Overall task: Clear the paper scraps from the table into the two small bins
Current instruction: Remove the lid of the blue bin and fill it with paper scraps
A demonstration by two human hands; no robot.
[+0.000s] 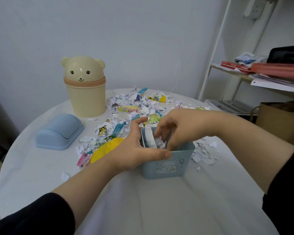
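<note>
A small blue bin (170,165) with a bear print stands open in the middle of the round white table (143,209), holding white paper scraps. My left hand (136,150) grips its left rim, thumb along the front edge. My right hand (175,128) reaches into the bin from above, fingers curled down among the scraps; whether they pinch any paper is hidden. The bin's blue lid (59,131) lies on the table to the left. A cream bear-shaped bin (85,87) stands closed at the back left. Torn paper scraps and wrappers (139,104) are strewn behind and beside the blue bin.
More white scraps (204,151) lie right of the blue bin and one scrap (64,176) lies near the front left. A white shelf (255,75) with books and papers stands at the right, with a brown paper bag (278,119) below it.
</note>
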